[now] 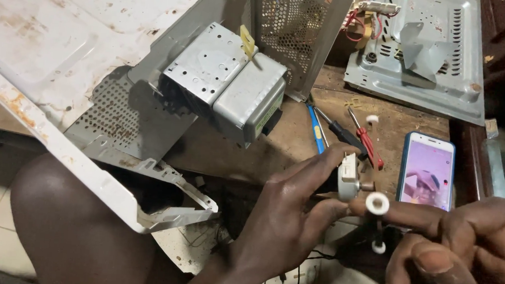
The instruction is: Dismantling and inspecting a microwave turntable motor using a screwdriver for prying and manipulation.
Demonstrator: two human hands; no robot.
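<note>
Fingers of the left hand pinched a small round motor above the tabletop edge, grip clenched on it. The right hand pressed a white ring against the motor's shaft with an outstretched finger, its other fingers curled. Screwdrivers and a phone lay just behind.

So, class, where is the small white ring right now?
In the head view, lower right: the white ring sits on the right hand's fingertip, beside the small motor the left hand pinches.
</note>
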